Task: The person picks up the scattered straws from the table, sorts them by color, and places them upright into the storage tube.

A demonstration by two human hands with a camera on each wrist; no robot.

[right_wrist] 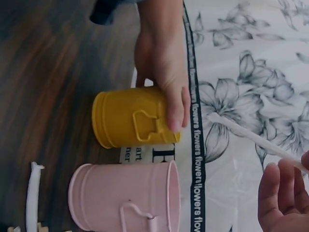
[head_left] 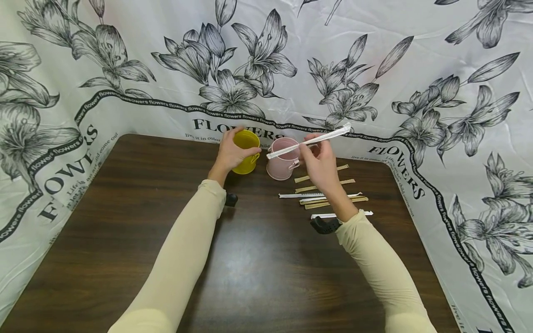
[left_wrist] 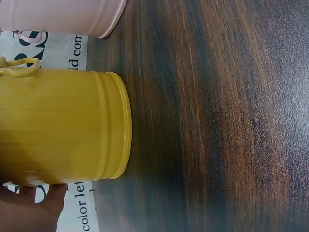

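My left hand grips a small yellow metal bucket near its rim, thumb and fingers on opposite sides. The bucket stands upright at the table's back edge, its wire handle hanging down in the right wrist view. Beside it, to the right and apart, stands a pink bucket of the same shape. Between thumb and fingers my right hand pinches a long white paper-wrapped stick, seemingly a straw. The straw slants over the pink bucket's opening, one end reaching toward the yellow bucket.
Several white and brown paper-wrapped straws lie on the dark wooden table, under and around my right wrist. A white flower-printed cloth hangs close behind the buckets and along both sides.
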